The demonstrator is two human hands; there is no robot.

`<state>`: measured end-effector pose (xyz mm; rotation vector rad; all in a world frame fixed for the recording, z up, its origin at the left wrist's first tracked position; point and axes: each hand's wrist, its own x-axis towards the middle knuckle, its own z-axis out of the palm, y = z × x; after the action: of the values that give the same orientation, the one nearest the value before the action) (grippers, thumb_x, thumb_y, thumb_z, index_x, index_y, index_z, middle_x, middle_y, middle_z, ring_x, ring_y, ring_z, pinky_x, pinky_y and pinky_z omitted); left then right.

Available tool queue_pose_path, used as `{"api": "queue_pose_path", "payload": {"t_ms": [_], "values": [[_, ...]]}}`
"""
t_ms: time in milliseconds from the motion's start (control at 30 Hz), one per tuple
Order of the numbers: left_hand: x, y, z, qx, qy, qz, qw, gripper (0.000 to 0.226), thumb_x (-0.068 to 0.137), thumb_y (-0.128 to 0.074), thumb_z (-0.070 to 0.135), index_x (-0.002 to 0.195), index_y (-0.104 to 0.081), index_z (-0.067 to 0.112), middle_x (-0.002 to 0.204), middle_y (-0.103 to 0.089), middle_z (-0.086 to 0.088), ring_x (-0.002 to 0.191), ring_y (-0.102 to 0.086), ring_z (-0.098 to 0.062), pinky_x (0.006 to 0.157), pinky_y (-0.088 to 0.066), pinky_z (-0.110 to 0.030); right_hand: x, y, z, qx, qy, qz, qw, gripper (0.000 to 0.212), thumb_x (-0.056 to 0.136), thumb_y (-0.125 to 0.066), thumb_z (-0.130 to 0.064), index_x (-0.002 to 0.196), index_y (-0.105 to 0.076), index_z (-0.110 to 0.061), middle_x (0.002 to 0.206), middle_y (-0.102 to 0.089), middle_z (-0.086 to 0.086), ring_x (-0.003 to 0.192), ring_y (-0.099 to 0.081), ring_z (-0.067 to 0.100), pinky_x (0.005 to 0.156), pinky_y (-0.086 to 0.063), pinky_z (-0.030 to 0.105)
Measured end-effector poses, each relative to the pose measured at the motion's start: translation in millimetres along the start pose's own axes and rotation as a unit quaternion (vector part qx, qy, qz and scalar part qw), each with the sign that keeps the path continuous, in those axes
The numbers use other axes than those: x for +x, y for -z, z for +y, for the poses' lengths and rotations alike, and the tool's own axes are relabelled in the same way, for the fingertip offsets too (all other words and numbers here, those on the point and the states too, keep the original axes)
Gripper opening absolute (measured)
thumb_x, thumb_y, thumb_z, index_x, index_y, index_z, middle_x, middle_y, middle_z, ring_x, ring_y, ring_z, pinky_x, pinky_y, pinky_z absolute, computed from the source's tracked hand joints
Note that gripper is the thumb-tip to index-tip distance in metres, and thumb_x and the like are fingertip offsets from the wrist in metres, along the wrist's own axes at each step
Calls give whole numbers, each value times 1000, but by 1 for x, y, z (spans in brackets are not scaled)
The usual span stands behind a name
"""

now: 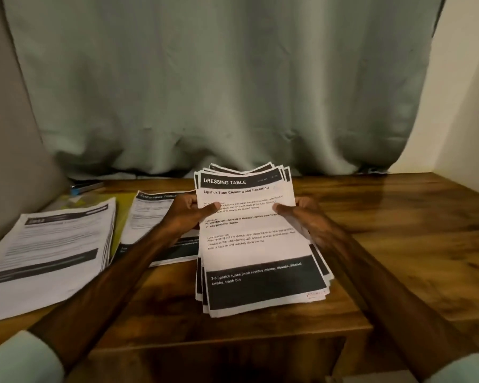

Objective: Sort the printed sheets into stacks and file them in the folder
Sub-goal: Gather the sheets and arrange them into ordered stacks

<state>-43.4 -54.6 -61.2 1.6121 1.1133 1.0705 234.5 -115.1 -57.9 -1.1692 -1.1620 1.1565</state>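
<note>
I hold a thick bundle of printed sheets [256, 244] above the wooden table [398, 217]; its top page reads "DRESSING TABLE". My left hand [188, 214] grips the bundle's left edge, thumb on the top page. My right hand [302, 214] grips the right edge the same way. A second stack of sheets [155, 214] lies flat just left of the bundle, partly behind my left forearm. A larger stack [53, 250] lies at the far left. Both stacks rest on a yellow-green folder [119, 217], mostly hidden beneath them.
A blue-tipped pen or marker [85, 187] lies at the back left by a grey cushion [9, 161]. A grey-green curtain [219, 92] hangs behind the table. A cream wall [468, 106] stands on the right. The table's front edge steps down near me.
</note>
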Motion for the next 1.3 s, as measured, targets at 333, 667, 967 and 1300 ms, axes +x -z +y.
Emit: {"api": "queue_pose_path", "payload": {"t_ms": [333, 667, 967, 1300], "values": [[19, 7, -32, 50, -72, 60, 994, 26, 86, -81, 23, 111, -77, 15, 102, -79, 3, 87, -76, -11, 74, -63, -33, 44, -6, 13, -62, 104, 137, 983, 27, 84, -76, 4, 110, -71, 0, 96, -75, 4, 74, -75, 7, 69, -62, 24], [11, 3, -35, 94, -120, 127, 980, 11, 85, -81, 20, 94, -77, 25, 86, -76, 17, 78, -75, -4, 71, -60, -21, 52, 5, 23, -57, 104, 131, 984, 31, 80, -82, -2, 108, -73, -10, 91, -79, -5, 83, -77, 15, 71, -63, 27], [16, 22, -29, 179, -149, 96, 968, 18, 100, -64, 25, 88, -76, 19, 71, -74, 10, 66, -72, -9, 62, -59, -28, 51, 17, 22, 14, 57, 153, 986, 32, 86, -79, -14, 117, -71, -9, 105, -78, 8, 93, -76, 31, 87, -60, 52], [23, 35, -29, 33, -70, 103, 992, 20, 97, -66, 9, 115, -71, 16, 90, -74, 16, 81, -74, 1, 70, -58, -16, 51, 28, 19, 75, 41, 130, 988, 34, 91, -73, -17, 122, -68, -4, 112, -75, 17, 99, -74, 37, 87, -60, 50]]}}
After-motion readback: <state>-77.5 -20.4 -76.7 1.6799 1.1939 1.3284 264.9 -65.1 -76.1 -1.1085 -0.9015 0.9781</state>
